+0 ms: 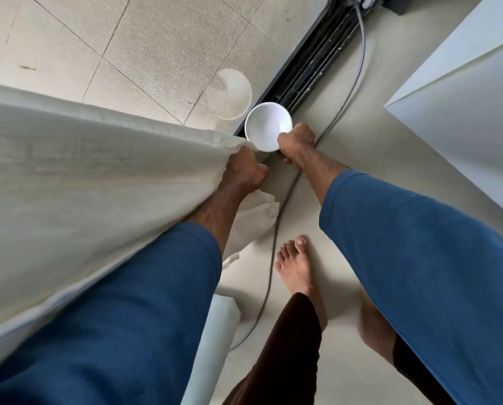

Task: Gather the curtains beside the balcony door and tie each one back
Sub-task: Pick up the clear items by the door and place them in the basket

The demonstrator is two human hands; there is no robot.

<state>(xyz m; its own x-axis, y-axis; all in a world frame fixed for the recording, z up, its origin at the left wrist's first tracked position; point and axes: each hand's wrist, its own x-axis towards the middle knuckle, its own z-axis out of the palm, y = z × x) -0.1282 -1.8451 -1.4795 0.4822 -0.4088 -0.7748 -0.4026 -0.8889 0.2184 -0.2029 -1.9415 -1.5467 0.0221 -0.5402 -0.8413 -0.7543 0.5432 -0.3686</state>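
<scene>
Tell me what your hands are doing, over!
Left hand grips the off-white fabric curtain, not tied yet. Right hand holds a round white bowl. Thin grey cable trails by the bare foot.

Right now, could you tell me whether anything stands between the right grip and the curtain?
Yes: the right grip holds a bowl, which sits between it and the curtain. The left grip holds the curtain's edge.

floor (376, 141) — pale, smooth | balcony tiles (127, 39) speckled | door track (311, 68) dark | cable (271, 267) grey | white furniture (463, 83) right
</scene>
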